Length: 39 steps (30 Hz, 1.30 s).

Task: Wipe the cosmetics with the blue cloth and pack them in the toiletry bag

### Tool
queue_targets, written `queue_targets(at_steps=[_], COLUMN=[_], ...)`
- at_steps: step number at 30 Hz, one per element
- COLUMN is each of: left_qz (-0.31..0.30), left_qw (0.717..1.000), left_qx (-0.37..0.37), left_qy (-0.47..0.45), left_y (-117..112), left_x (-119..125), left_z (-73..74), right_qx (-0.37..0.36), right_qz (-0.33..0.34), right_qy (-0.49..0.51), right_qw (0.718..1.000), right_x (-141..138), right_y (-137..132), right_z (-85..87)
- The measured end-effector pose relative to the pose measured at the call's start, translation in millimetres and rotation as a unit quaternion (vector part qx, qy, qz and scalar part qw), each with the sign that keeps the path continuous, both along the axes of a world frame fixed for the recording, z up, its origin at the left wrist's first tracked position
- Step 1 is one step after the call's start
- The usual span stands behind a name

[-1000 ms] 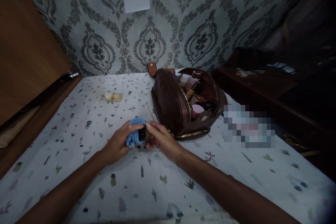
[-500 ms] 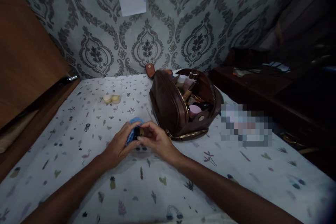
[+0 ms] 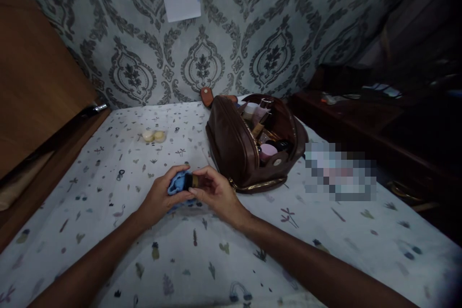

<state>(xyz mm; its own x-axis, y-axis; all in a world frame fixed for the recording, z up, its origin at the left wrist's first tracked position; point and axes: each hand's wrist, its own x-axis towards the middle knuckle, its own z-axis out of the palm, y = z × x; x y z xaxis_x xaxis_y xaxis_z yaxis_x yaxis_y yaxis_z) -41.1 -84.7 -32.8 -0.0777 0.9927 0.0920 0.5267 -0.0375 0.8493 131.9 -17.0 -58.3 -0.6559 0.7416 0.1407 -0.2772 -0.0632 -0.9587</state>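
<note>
Close in front of me, my left hand (image 3: 161, 192) is closed round a crumpled blue cloth (image 3: 176, 184), which it presses against the black end of a small black and gold container (image 3: 190, 182). My right hand (image 3: 217, 195) pinches the gold side of that container between thumb and fingers. Its exact kind is not clear, as the fingers cover much of it. Just beyond my right hand stands an open brown leather bag (image 3: 231, 147). Inside the bag are a pink-lidded jar (image 3: 268, 152), a clear-topped bottle (image 3: 265, 104) and several other cosmetics.
Two small round cream-coloured pots (image 3: 153, 136) sit together on the patterned white sheet (image 3: 195, 260). A brown strap (image 3: 207, 97) lies behind the bag. To the right is a blurred-out item (image 3: 341, 172); dark wooden furniture (image 3: 361, 115) lines that side. A wooden panel (image 3: 36, 82) rises at left.
My left hand has shifted slightly left, and the blue cloth has moved down from above the fingers to bunch at the container's black end. My right hand stays almost in place.
</note>
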Motion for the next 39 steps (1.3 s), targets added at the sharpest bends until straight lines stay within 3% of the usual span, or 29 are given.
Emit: queue_targets(at_steps=[9, 15, 18, 20, 23, 25, 27, 32, 36, 39], left_qz=[-0.014, 0.085, 0.148, 0.135, 0.018, -0.071, -0.109, -0.099, -0.062, -0.003], left_qw=[0.999, 0.987, 0.974, 0.977, 0.992, 0.983, 0.968, 0.952, 0.951, 0.965], left_qx=[0.017, 0.012, 0.039, 0.077, 0.122, 0.143, 0.162, 0.204, 0.243, 0.220], left_qy=[-0.045, -0.132, -0.168, -0.145, -0.014, 0.090, 0.160, 0.205, 0.180, 0.141], left_y=[0, -1, -1, -2, -5, -7, -8, -8, -11, -13], left_x=[3, -2, -4, -3, 1, 4, 6, 3, 3, 6], left_z=[4.1, 11.4, 11.6, 10.2, 4.8, -1.3, -8.1, -15.1, -8.4, -2.3], right_qx=[-0.066, -0.216, -0.235, -0.216, -0.151, -0.119, -0.116, -0.154, -0.198, -0.207], right_qz=[0.031, 0.030, 0.008, -0.007, -0.025, -0.008, 0.025, 0.091, 0.147, 0.166], right_qy=[-0.014, 0.048, 0.055, 0.056, 0.044, 0.037, 0.030, 0.012, 0.037, 0.063], right_qw=[0.997, 0.975, 0.970, 0.975, 0.987, 0.992, 0.993, 0.984, 0.968, 0.962], right_x=[5, 2, 2, 1, 1, 1, 2, 4, 2, 1], right_y=[-2, 0, 4, 5, 3, 1, 0, -3, -7, -8], right_z=[14.8, 12.6, 9.8, 8.0, 6.4, 6.5, 6.8, 5.1, 4.8, 5.8])
